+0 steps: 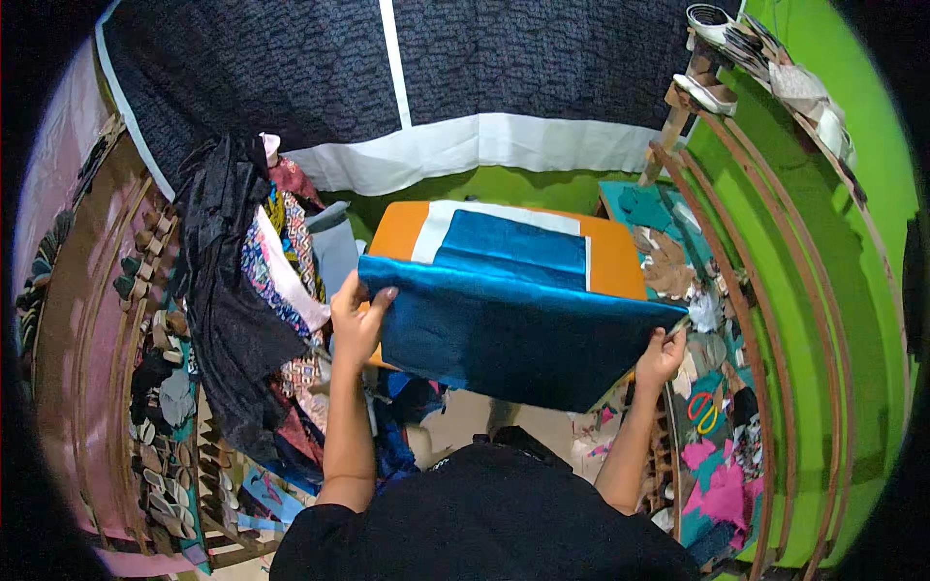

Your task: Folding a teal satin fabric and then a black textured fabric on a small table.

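Note:
Between my hands a piece of shiny teal-blue fabric [504, 334] is stretched out, its top edge pulled nearly straight. My left hand [358, 315] pinches its upper left corner, thumb on the near side. At the upper right corner my right hand [664, 353] grips the fabric between thumb and fingers. The cloth hangs over the near part of an orange table [616, 257] and hides it. Behind it, a second teal-blue piece [513, 240] lies on a white sheet [438, 228] on the tabletop.
Black cloth [228, 290] and patterned fabrics [276, 261] are heaped at the left. Wooden racks with shoes [165, 484] stand at the far left. To the right, scissors with red and yellow handles [704, 413] lie near pink scraps [719, 489]. A dark curtain [533, 68] hangs behind.

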Available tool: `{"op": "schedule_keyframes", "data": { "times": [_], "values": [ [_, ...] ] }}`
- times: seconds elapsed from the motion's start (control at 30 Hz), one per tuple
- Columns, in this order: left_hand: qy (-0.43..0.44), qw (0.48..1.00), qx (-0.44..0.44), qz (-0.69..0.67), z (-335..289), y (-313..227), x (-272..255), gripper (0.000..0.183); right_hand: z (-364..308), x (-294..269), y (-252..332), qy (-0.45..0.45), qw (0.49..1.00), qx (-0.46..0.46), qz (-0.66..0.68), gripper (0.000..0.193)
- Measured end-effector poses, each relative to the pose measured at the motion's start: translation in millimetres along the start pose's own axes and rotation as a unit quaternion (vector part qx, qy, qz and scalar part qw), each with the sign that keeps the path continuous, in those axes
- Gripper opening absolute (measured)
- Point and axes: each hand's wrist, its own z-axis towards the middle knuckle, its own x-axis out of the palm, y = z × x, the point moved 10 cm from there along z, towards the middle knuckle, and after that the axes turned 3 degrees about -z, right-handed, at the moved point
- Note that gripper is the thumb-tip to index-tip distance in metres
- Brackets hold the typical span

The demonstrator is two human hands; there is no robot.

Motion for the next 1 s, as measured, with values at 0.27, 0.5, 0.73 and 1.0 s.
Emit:
{"op": "schedule_keyframes", "data": {
  "times": [0.27, 0.5, 0.73, 1.0],
  "values": [
    [0.019, 0.994, -0.106, -0.011, 157, 176, 79, 0.033, 144, 160, -109, 0.139, 0.987, 0.051, -0.062, 0.018],
    [0.279, 0.779, -0.558, 0.062, -10, 399, 92, 0.064, -5, 205, -314, 0.37, 0.794, 0.471, -0.108, 0.058],
    [0.187, 0.914, -0.358, -0.032, 8, 372, 98, 0.03, 20, 163, -308, 0.205, 0.933, 0.266, -0.132, 0.034],
    [0.156, 0.896, -0.412, 0.047, 28, 408, 90, 0.052, 52, 194, -283, 0.181, 0.898, 0.3, -0.265, 0.041]
  ]
}}
